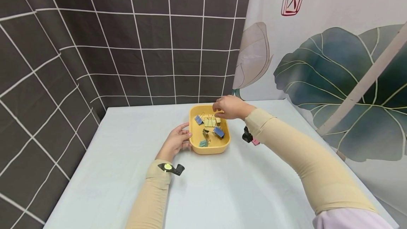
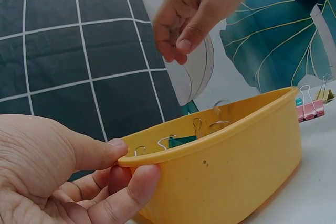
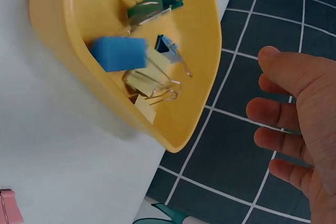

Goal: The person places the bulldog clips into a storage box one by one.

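Observation:
A yellow plastic bin [image 1: 210, 150] holds several binder clips in blue, yellow and green. My left hand [image 1: 177, 139] grips the bin's left side; in the left wrist view, its thumb [image 2: 113, 150] and fingers pinch the rim. Above the bin's far right corner hovers my right hand [image 1: 233, 107], holding nothing, its fingers loosely bent. A large blue binder clip [image 3: 119, 53] lies beside a pale yellow binder clip [image 3: 149, 80] in the right wrist view. A green binder clip [image 3: 152, 10] rests near them.
To the right of the bin, a pink binder clip [image 2: 311, 109] sits on the white table [image 1: 127, 144], partly hidden by the right wrist in the head view. Next to it is a gold-coloured clip [image 2: 326, 96]. Dark gridded cloth [image 1: 143, 31] hangs behind the table.

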